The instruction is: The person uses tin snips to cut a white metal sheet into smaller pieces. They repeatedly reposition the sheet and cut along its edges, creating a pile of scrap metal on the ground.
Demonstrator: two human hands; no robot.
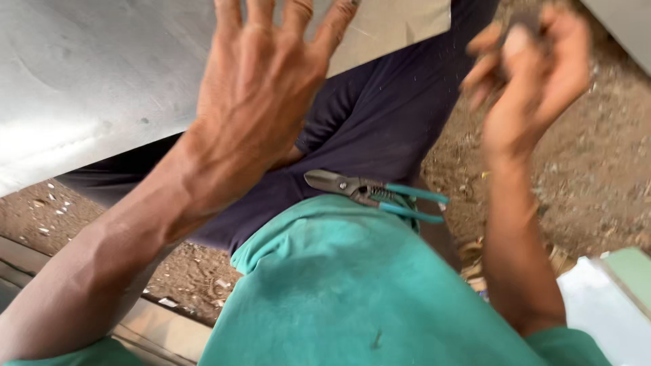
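My left hand (261, 88) is spread flat, fingers apart, against a large grey metal sheet (88, 74) that lies across my lap. My right hand (532, 74) is raised at the upper right and blurred; its fingers are curled around something small and dark that I cannot make out. Tin snips (373, 193) with teal handles and grey jaws rest on my lap between my dark trousers (380, 115) and my green shirt (352, 285), apart from both hands.
Brown dirt ground (597, 163) with small debris lies around me. A pale flat sheet (603, 305) sits at the lower right. Another grey edge (627, 27) shows at the top right corner. A metal strip (156, 325) runs along the lower left.
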